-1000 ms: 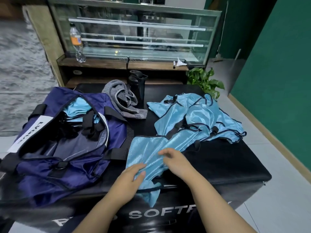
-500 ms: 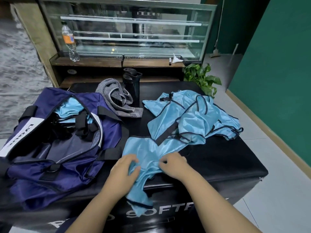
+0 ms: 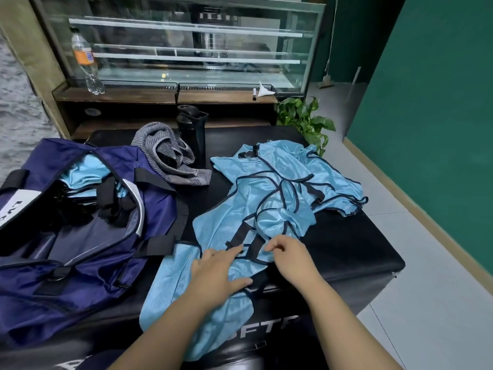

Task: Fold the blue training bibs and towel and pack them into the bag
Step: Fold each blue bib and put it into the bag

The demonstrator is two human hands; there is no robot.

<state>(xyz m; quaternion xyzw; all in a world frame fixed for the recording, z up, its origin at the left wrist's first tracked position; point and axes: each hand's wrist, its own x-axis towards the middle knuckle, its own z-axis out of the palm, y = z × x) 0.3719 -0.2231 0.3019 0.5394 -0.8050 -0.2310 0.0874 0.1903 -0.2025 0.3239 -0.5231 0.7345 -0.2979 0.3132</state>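
1. On the black padded bench [image 3: 346,252], near the front edge: a light blue shiny bib with dark trim [image 3: 213,297], spread out and hanging partly over the front.
2. Flat on that bib, fingers mostly straight and spread, gripping nothing: left hand [image 3: 218,273].
3. Just beside it, fingers curled, fingertips at a black strap [image 3: 256,249] of the bib: right hand [image 3: 290,259]. Hard to tell whether pinching the cloth or only touching it.
4. Farther back on the bench, to the right: a messy heap of more light blue bibs [image 3: 282,182], all crumpled and tangled, black straps showing.
5. On the left side of the bench: a big dark blue cloth bag [image 3: 80,263], zipper open, lying just beside the spread bib.
6. Inside the open bag, near its back end: some folded light blue cloth [image 3: 85,169], partly hidden under the black handles.
7. Behind the bag, touching its back edge: a grey striped towel [image 3: 168,158], bunched up and not folded.
8. Right beside the towel: a tall black drink bottle [image 3: 192,134], standing up.
9. Behind the bench: a glass display case [image 3: 186,44] on a wooden counter, with a clear plastic bottle with an orange label [image 3: 85,62] standing on the counter ledge.
10. At the right end of the counter, on the floor: a green leafy plant [image 3: 304,118].
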